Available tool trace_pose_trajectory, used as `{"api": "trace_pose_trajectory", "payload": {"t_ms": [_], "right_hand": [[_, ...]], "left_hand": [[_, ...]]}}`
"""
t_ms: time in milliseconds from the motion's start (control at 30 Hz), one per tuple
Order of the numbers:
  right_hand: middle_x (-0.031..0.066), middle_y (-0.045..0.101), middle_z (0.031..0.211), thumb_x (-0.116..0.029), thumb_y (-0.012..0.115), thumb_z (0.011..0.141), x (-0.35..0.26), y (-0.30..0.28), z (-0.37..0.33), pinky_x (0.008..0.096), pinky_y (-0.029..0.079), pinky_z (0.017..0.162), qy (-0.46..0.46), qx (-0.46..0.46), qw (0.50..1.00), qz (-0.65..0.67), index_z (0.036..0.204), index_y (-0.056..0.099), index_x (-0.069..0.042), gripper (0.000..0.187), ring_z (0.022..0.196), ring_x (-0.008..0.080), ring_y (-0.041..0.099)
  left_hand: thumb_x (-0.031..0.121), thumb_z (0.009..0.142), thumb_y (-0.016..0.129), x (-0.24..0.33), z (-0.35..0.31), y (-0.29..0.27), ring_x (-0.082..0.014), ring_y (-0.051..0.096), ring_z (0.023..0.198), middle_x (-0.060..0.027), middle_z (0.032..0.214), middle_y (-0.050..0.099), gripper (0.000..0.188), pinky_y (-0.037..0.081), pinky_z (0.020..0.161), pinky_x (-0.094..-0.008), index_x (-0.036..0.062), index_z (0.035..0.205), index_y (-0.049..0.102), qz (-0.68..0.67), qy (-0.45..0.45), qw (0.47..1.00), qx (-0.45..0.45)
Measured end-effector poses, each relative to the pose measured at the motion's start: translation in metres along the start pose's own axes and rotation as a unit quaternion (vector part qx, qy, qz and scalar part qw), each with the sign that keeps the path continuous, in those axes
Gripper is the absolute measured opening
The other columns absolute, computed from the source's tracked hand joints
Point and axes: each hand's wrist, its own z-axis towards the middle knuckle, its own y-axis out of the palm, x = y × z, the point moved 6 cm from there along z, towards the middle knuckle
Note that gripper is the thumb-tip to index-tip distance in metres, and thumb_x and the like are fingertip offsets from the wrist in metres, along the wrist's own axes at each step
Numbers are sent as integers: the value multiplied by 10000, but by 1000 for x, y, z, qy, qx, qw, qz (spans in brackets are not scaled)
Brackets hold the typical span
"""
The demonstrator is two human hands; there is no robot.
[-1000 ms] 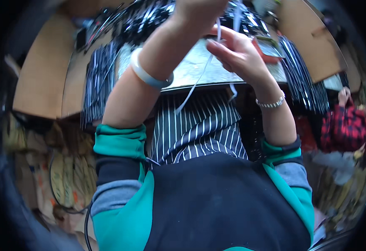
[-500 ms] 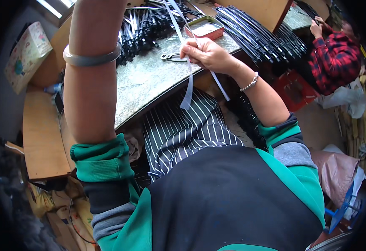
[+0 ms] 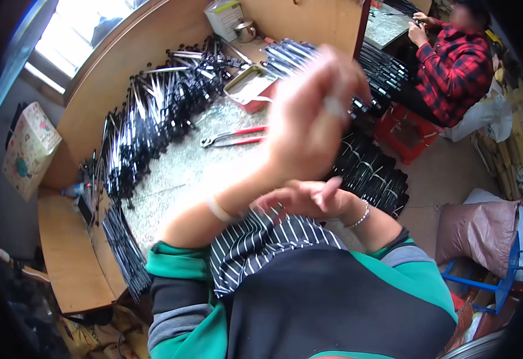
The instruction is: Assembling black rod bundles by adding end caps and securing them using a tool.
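My left hand [image 3: 315,113] is raised over the workbench's right part, smeared by motion. A pale patch shows across its fingers; I cannot make out what it is. Below it, above my striped lap, my right hand [image 3: 309,198] has its fingers stretched out and thumb apart, with nothing visible in it. Left of my left hand, red-handled pliers [image 3: 234,137] lie on the speckled benchtop [image 3: 184,152], their handle ends hidden behind it. Beyond them sits a red-sided rectangular tin [image 3: 251,87] with a pale inside.
Heaped black and silver rods [image 3: 148,113] line the bench's far left side. More rods [image 3: 288,55] lie behind my left hand, and tied black bundles [image 3: 369,173] lie right of my hands. A person in a checked shirt [image 3: 453,66] works near a red stool [image 3: 406,131].
My left arm has swung down and right from its raised position. My right hand has come down toward my lap and opened; the translucent strips it held are no longer clearly visible.
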Motion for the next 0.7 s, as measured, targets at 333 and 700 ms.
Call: {"api": "trace_pose_trajectory", "payload": {"t_ms": [333,700], "right_hand": [[160,615,988,-211,406,928,-191,-125,36,393,412,853,-182,294,437,-830,963,624,5,309,956,311,537],[227,598,982,-262,391,888,-234,-330,37,448,441,842,246,422,435,-756,912,630,0,355,953,380,565]], "left_hand": [[205,955,352,-205,-73,8,-254,537,956,-179,1032,545,309,437,855,-357,-11,1163,428,-72,-335,885,316],[394,822,534,-338,-55,32,-405,256,1266,-369,1323,238,888,203,1061,-420,-179,1306,62,256,-643,690,213]]}}
